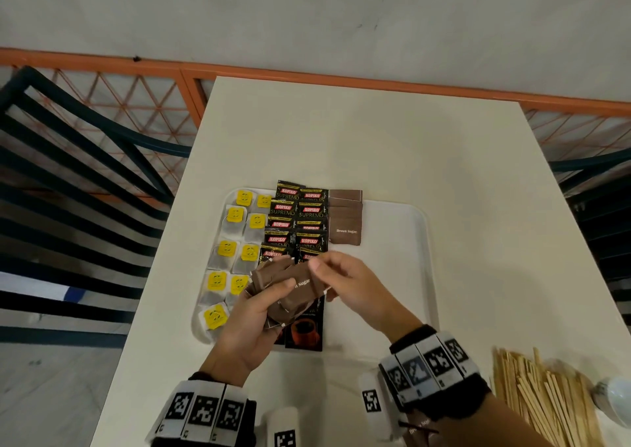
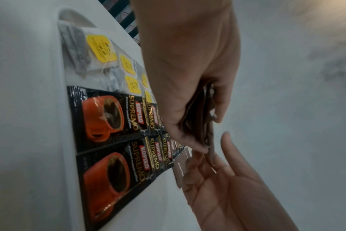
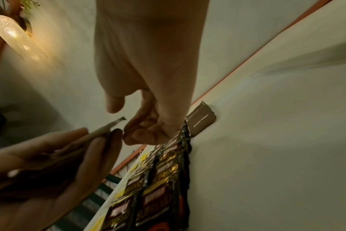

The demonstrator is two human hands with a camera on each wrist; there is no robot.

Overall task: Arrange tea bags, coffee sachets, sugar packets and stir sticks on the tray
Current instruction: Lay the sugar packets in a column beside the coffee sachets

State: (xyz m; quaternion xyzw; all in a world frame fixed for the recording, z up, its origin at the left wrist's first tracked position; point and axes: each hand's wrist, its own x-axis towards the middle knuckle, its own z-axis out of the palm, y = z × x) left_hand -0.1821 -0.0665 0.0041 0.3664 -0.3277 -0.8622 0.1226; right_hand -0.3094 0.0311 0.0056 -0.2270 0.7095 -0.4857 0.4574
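My left hand [image 1: 259, 310] grips a fanned stack of brown sugar packets [image 1: 288, 286] above the near middle of the white tray [image 1: 403, 241]. My right hand [image 1: 341, 276] has thumb and curled fingers either side of the top packet's right end; in the right wrist view the packet tip [image 3: 117, 122] sits between them with the thumb a little off it. On the tray lie tea bags [image 1: 235, 241] with yellow tags at the left, black coffee sachets [image 1: 297, 221] in two columns, and a short overlapping column of sugar packets [image 1: 345, 221] beside them.
A pile of wooden stir sticks [image 1: 539, 399] lies on the table at the near right, with a white cup [image 1: 614, 402] beside it. More sugar packets [image 1: 418, 429] show under my right forearm. Dark slatted chairs [image 1: 68, 173] stand at both sides of the table.
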